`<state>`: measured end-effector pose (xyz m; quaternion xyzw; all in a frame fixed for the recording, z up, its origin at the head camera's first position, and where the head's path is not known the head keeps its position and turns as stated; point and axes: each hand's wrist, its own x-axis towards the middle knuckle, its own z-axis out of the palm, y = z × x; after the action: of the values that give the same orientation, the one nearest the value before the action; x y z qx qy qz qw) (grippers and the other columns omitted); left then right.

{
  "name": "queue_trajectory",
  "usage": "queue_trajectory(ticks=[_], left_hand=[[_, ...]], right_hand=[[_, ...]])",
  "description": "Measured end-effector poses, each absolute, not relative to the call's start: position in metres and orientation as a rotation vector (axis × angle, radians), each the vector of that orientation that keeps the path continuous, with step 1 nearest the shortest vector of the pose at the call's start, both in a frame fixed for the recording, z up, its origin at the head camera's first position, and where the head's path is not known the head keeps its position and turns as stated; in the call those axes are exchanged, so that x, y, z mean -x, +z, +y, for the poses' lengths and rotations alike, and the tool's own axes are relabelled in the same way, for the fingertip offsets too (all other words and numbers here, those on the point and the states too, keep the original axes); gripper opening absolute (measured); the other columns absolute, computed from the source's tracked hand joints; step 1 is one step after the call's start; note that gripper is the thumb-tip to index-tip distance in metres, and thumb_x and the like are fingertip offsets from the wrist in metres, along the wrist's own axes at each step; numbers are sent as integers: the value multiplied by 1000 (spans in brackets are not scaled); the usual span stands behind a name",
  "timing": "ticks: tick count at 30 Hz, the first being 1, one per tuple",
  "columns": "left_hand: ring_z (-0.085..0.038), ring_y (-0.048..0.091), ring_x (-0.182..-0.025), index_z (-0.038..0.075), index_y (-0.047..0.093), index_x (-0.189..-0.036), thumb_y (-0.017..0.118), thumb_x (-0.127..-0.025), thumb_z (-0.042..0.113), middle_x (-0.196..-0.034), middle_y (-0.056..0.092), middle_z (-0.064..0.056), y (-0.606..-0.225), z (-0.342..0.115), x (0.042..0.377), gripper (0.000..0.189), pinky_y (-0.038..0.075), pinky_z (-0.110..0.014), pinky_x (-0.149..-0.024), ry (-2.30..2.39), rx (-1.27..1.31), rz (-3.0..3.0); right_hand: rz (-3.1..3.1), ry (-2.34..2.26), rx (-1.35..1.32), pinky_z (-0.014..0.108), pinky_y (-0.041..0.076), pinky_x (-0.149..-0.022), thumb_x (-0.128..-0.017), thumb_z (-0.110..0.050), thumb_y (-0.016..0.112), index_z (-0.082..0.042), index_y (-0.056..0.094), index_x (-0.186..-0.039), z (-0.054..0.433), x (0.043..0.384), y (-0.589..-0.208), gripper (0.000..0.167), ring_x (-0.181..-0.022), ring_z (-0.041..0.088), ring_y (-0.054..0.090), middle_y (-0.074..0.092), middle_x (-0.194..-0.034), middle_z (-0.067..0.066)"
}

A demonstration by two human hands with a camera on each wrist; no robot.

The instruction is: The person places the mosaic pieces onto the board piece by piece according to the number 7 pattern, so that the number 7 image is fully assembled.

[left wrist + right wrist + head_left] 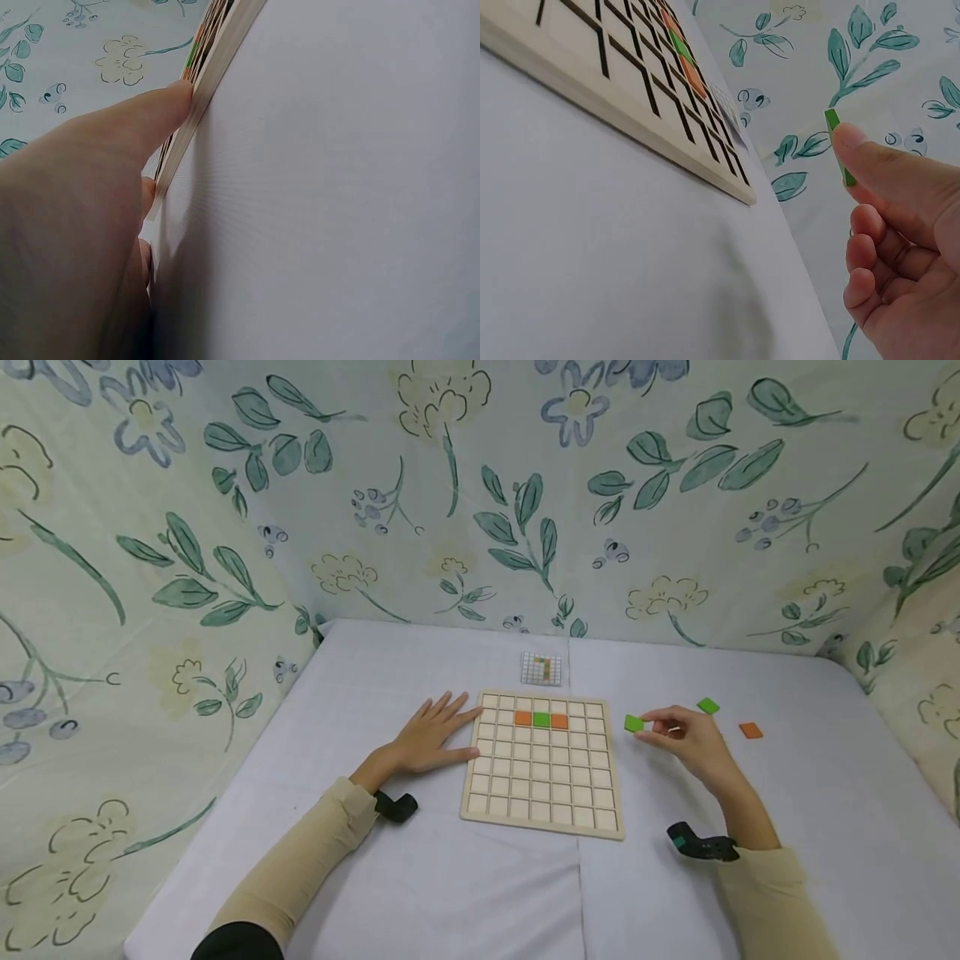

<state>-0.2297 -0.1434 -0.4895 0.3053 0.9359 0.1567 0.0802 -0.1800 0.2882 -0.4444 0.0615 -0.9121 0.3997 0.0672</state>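
A wooden grid board (540, 831) lies mid-table, its second row from the back holding an orange tile (522, 718), a green tile (542, 720) and another orange tile (559, 721) side by side. My left hand (427, 735) spreads flat at the board's left edge, thumb and fingertips touching the rim. To the right of the board my right hand (693, 750) pinches a green square tile (633, 723) between thumb and index finger. In the right wrist view this held tile (840, 148) is seen edge-on, raised above the tabletop, with the other fingers curled below.
Beyond the right hand lie a loose green tile (708, 705) and a loose orange tile (751, 730). A small printed pattern card (541, 669) sits behind the board. White cloth covers the table (450, 893); a floral curtain (420, 543) stands behind it.
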Motion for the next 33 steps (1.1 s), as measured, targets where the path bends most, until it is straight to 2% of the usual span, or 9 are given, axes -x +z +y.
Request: queue_trajectory(ticks=[9,33], left_hand=[[-33,-2,-152,26,22,-160,46,-95,68,-166,6,-7,-484,-144,226,81,-3,-54,-119,513,-927,2786],[-31,-3,-152,29,20,-161,42,-95,71,-167,4,-5,-488,-142,230,81,-5,-52,-119,478,-916,2797]], right_hand=[[-2750,1306,-233,19,43,-60,-85,-12,81,3,71,-109,265,186,-446,30,-80,24,50,54,-86,10],[-2800,1454,-355,23,45,-65,-84,-12,81,5,71,-107,216,205,-457,30,-77,21,52,58,-82,7]])
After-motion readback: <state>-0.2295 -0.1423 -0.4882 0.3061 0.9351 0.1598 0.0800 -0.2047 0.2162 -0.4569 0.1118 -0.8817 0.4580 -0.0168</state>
